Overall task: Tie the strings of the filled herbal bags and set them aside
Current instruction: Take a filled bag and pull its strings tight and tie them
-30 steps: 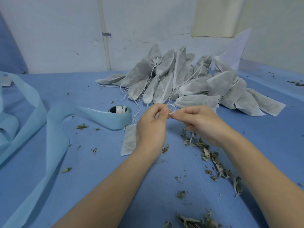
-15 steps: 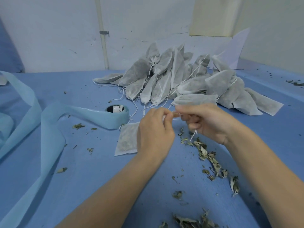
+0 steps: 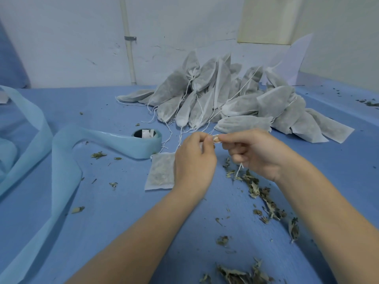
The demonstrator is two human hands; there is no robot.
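Both hands raised just above the blue cloth-covered surface [image 3: 102,232], fingertips meeting over the mouth of one flat grey-white non-woven herbal bag [image 3: 161,173]. Left hand [image 3: 194,160] curled, thumb and forefinger pinching the thin white drawstring [image 3: 239,171] right at the bag's neck; right hand [image 3: 254,152] likewise clenched on the string — one loose tail dangling from under its palm towards the scattered dried green leaf crumbs [image 3: 264,197]. Knot itself hidden between the fingertips; drawn tight or not, cannot tell.

Bag lying down and to the left of the grip, its long axis running from the pinched neck away towards the lower left, most of the body flat on the surface and partly covered by the left wrist. Left hand nearer the bag, directly over it; right hand off to the side, holding string only. Probably mid-knot: any pull to cinch would go sideways, hands apart, across that axis.

Bag itself thin, rectangular, soft, the dark herb filling showing faintly through the fabric; light and floppy by the look, likely to drag along if the string is tugged hard.

Beyond the hands — a heaped pile of grey-white filled bags [image 3: 246,99], strings trailing, well apart from the one in hand. To the left, a roll of pale blue fabric strip [image 3: 147,138] with its band uncoiled across the surface.
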